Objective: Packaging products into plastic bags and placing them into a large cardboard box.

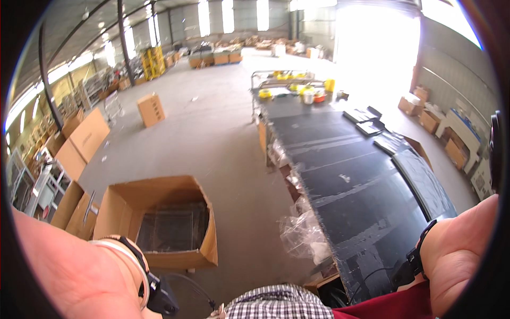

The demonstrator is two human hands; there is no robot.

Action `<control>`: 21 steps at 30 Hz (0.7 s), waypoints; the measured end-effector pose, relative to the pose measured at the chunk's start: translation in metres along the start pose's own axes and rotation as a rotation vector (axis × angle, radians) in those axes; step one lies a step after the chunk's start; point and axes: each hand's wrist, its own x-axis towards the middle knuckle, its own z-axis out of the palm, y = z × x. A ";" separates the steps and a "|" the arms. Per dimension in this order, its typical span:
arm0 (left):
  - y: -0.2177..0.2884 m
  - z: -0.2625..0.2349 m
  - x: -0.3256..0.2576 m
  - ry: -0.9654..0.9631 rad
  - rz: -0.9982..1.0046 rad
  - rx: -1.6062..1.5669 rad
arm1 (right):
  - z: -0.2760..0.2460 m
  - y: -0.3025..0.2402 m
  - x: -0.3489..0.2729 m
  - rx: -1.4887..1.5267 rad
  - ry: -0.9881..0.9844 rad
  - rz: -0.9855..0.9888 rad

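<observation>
My left hand is raised close to the camera at the lower left. Only its back shows, with a pale strap and a black band at the wrist, and the fingers run out past the picture's rim. My right hand is raised the same way at the lower right, a black wristband and red sleeve below it, fingers hidden. Neither hand shows anything held. Below my left hand an open cardboard box stands on the floor with wire grids inside. A long black table stretches away under my right hand.
Black trays and bowls with yellow items sit at the table's far end. Clear plastic bags hang at its left edge. Flat cartons and a closed box stand on the grey concrete floor. More boxes line the right wall.
</observation>
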 end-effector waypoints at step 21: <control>-0.432 0.483 0.324 -0.230 -0.414 -0.522 | 0.354 0.283 -0.209 0.345 0.106 0.184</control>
